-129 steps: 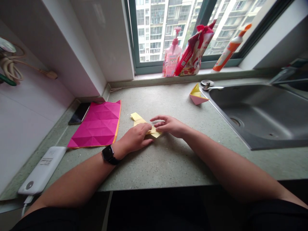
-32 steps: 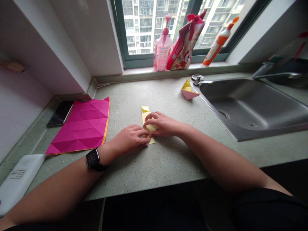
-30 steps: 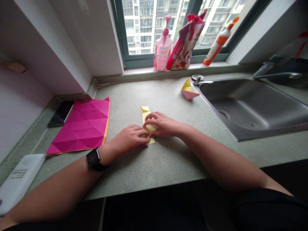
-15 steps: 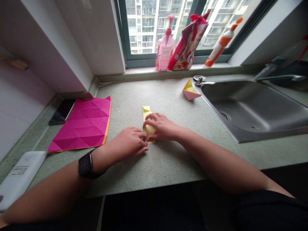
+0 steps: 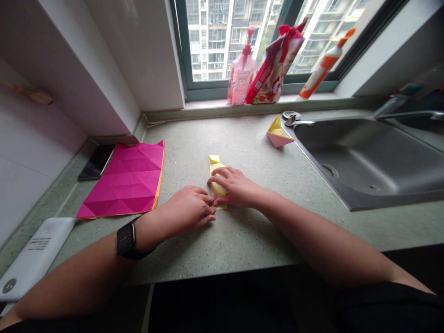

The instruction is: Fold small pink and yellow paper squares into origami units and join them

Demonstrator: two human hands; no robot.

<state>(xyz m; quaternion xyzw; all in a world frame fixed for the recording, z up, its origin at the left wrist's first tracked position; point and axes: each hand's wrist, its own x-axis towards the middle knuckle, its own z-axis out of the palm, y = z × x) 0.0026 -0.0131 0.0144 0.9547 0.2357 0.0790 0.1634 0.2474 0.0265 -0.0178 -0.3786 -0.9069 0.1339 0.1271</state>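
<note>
My right hand (image 5: 239, 187) arches over the folded yellow paper (image 5: 218, 188), fingers bent and slightly spread. My left hand (image 5: 190, 207) rests at its near end, fingers close together; I can't tell whether either hand pinches it. The paper lies on the bench (image 5: 187, 143), between its front and back edges; the magenta sheet (image 5: 123, 180) is nearer the left edge.

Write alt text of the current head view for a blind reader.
A person's right hand rests on a folded strip of pale yellow paper on a speckled counter, the left hand at the strip's left edge. Creased magenta paper and a phone lie at left; a folded pink-and-yellow paper shape sits beside a steel sink at right.
</note>
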